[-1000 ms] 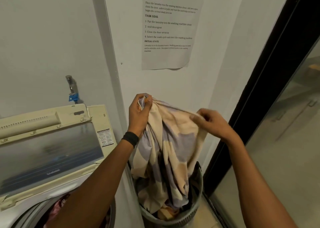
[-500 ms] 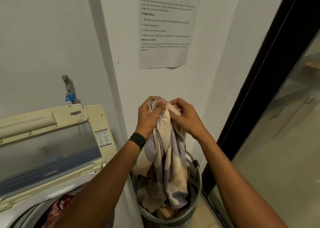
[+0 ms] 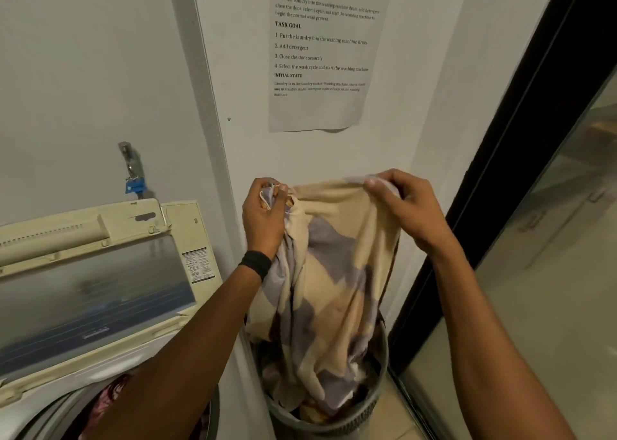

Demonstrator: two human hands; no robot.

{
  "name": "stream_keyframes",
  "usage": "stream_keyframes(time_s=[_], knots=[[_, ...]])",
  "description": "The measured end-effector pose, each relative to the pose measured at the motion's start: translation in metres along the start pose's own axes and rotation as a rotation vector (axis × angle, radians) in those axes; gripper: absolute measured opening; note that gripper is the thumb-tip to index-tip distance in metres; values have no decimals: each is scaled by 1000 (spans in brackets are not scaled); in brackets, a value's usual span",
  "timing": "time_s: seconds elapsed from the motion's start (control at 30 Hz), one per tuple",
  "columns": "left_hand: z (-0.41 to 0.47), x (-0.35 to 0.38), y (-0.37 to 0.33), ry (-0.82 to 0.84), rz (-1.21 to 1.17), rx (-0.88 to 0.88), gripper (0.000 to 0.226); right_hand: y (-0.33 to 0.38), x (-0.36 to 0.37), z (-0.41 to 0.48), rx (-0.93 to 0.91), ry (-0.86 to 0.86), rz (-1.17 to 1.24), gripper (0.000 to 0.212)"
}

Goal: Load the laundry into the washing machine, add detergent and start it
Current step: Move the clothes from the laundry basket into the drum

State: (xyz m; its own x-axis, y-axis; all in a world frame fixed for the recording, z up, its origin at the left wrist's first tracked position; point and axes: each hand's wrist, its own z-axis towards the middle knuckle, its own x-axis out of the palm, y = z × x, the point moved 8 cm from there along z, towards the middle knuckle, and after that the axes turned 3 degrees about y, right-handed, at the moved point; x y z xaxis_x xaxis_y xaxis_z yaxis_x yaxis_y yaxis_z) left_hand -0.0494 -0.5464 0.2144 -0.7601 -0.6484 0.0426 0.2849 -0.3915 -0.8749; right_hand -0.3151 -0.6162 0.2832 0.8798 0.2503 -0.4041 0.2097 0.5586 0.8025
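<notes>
Centre frame, the left hand point(image 3: 265, 214) and right hand point(image 3: 405, 204) pinch the checked cloth point(image 3: 334, 272); lift it clear of the laundry basket point(image 3: 364, 418) first.

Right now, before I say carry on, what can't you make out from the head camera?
All in the head view:
- Drum: cut off by the bottom edge and crossed by the left arm; fill unknown beyond some red laundry.
- Basket: contents mostly hidden by the cloth hanging into it.
- Detergent and controls: not in view.
- Wall sheet: smallest print too small to read.
- Lid window: blurred.
</notes>
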Motion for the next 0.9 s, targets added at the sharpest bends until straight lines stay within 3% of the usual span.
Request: stream_keyframes(time_s=[0.07,0.17,0.27,0.43,0.53,0.6,0.67,0.77,0.9], knots=[[-4,15,-6,36,-60,-20,8,24,20,13,-78,29,-10,20],[-15,42,-11,188,-176,-102,24,30,66,19,-55,187,-143,21],[-23,48,1,333,-267,-211,38,14,87,12,28,316,7,24],[-21,35,8,334,-243,-230,26,-17,92,-6,114,479,29,47],[-20,38,3,295,-225,-165,19,-27,97,-21,147,432,180,52],[-17,35,4,245,-229,-160,15,-45,91,-31,220,357,204,43],[-12,29,7,214,-248,-167,13,-69,80,-42,291,342,144,31],[1,8,11,106,-274,-169,14,-93,65,-58,318,402,33,40],[6,-2,8,56,-172,-95,14,-66,9,-37,233,74,278,40]])
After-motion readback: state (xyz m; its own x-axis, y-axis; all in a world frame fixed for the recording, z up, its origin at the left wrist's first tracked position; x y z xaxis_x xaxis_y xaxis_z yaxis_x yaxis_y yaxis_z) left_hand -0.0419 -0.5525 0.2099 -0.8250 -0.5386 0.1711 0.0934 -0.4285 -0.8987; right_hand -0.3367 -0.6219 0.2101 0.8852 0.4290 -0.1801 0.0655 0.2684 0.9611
